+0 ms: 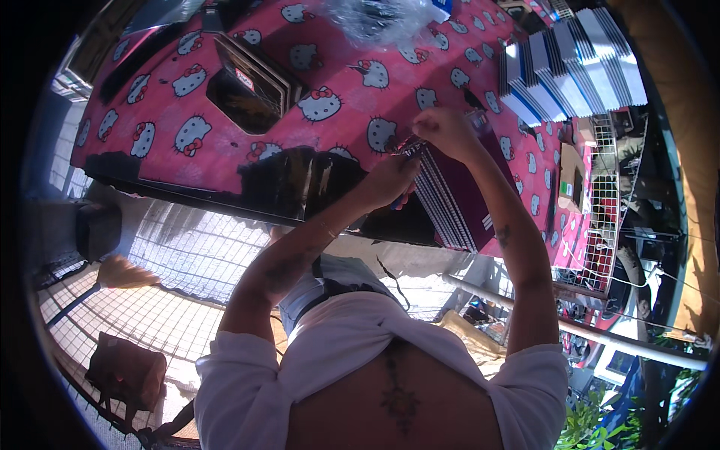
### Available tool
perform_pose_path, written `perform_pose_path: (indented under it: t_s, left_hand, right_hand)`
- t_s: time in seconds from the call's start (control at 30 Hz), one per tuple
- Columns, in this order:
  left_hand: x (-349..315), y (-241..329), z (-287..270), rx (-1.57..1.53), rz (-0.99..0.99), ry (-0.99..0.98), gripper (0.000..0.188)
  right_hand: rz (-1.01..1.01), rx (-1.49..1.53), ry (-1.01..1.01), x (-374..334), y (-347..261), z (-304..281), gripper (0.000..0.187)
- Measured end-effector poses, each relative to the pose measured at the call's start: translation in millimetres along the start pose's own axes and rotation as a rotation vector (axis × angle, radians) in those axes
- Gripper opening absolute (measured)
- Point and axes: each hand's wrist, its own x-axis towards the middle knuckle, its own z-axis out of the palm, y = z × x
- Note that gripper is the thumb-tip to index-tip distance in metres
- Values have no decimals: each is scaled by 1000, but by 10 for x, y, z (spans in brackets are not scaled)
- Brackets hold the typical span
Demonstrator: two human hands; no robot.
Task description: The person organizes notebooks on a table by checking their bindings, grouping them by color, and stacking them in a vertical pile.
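Observation:
A stack of purple spiral-bound notebooks (474,187) lies at the table's near edge, its coils facing left. At the upper end of those coils, my left hand (391,180) is closed around a slim object; only small blue and red bits (401,199) show below the fingers, so its kind is unclear. My right hand (446,131) is just above and to the right, over the notebooks' far end, with its fingers pinched together. Whatever they grip is hidden. A thin dark reddish piece (405,144) shows between the two hands.
A pink cat-print cover (225,90) with a torn dark patch spreads over the table. Dark boards (251,94) stand at the left, and clear plastic wrap (379,22) lies at the back. White-and-blue notebook stacks (574,67) rise at the right. A broom (124,274) is at lower left.

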Motion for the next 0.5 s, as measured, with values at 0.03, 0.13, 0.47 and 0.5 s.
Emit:
perform_pose_path:
  t_s: [0.03,0.13,0.47,0.5]
  left_hand:
    - [-23,-81,13,0,1,1,39]
    - [-106,-198,45,110,45,56,38]
    - [12,-154,-5,-14,-67,51,39]
    - [10,-157,-5,-8,-58,61,39]
  right_hand:
    - [3,27,17,1,-5,-2,24]
    - [-54,46,21,21,-43,-36,23]
    - [-59,-83,-175,135,-163,-66,22]
    - [-61,-83,-176,138,-170,-64,22]
